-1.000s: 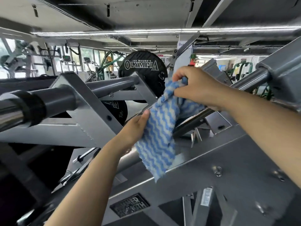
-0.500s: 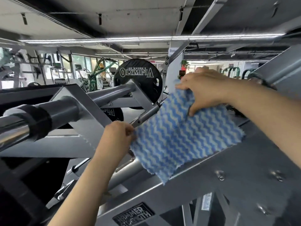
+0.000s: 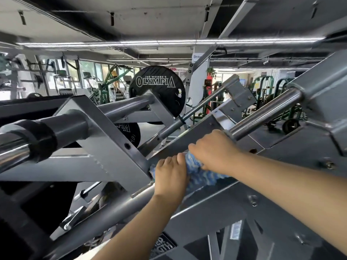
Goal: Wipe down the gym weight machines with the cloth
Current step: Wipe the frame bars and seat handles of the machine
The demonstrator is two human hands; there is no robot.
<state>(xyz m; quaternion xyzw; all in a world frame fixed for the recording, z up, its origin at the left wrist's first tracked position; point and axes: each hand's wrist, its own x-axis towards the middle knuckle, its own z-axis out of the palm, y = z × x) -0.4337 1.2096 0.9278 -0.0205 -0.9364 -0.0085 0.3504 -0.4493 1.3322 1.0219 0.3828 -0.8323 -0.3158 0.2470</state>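
Holding the blue and white cloth (image 3: 201,174) bunched up, both hands are working on the gray weight machine (image 3: 281,199). The cloth is sitting on the machine's slanted gray beam, just below the shiny round bar (image 3: 262,111) that sticks out to the upper right. The left hand (image 3: 171,175) is curling its fingers around the left end of the cloth. The right hand (image 3: 214,149) is curling its fingers over the top of the cloth, just under the tip of the shiny bar.

I think the hands are getting the cloth ready to rub along the beam. To do this well, it is best to be pressing the cloth flat on the metal and sliding it in long, slow strokes. A bunched cloth is only touching a little bit of metal, so spreading it out helps. The bolts (image 3: 328,164) to the right of the cloth could be catching its edge, so going gently around them is smart.
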